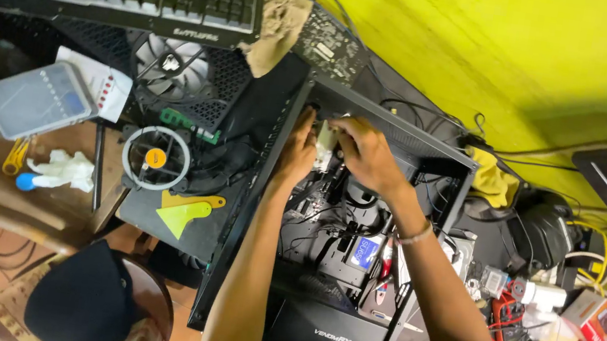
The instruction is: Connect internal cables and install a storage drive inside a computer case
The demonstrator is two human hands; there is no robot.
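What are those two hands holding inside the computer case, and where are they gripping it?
Both the left hand and right hand pinch a small whitish part by its sides, inside the open computer case; what it is cannot be told.

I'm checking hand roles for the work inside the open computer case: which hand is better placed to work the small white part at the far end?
Right, probably. The right hand already has its fingers on the small white part. The left hand lies beside it along the computer case edge, seemingly steadying.
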